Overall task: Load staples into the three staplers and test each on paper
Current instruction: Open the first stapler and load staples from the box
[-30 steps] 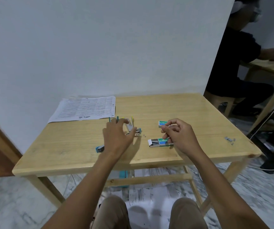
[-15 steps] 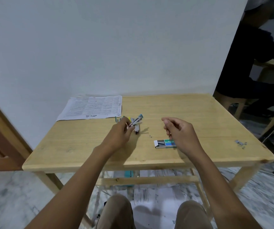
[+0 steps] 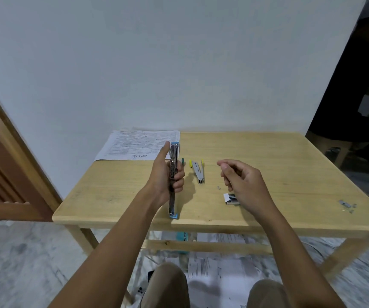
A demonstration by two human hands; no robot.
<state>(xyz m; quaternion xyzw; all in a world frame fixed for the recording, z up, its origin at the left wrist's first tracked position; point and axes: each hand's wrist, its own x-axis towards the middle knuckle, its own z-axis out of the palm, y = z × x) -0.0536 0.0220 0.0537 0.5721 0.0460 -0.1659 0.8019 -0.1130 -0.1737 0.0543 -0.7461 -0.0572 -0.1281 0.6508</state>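
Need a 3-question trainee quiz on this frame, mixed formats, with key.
1. True or false: the left hand grips the blue stapler, which is swung fully open.
2. Where is the staple box? A: in the left hand. B: on the table by the right hand. C: on top of the blue stapler.
3. Fill in: the open stapler lying on the table has ___ ends.
Key: 1 true; 2 B; 3 yellow.
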